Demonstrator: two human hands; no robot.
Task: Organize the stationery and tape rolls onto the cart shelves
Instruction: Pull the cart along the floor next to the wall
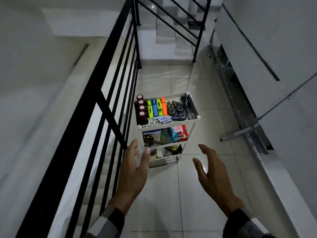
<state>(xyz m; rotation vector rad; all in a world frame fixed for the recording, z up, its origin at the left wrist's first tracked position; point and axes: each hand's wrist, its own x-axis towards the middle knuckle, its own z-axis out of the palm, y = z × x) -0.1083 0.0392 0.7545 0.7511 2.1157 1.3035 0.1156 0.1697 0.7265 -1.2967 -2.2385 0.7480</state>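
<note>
Both hands, left hand (133,170) and right hand (211,170), hang released, holding nothing, near the cart (193,125). Its shelves look filled; sorting seems finished.

White 3-shelf cart (193,119) stocked with stationery, beside black railing (109,107), 2 hands (133,170) open, empty

Both arms reach forward and down, checked sleeves ending at the wrists. The left hand (133,170) is held out with palm turned inward, fingers straight and loosely together, thumb apart. The right hand (213,170) mirrors it, palm facing inward, fingers relaxed and slightly spread. Neither hand holds anything; they stand well apart.
</note>
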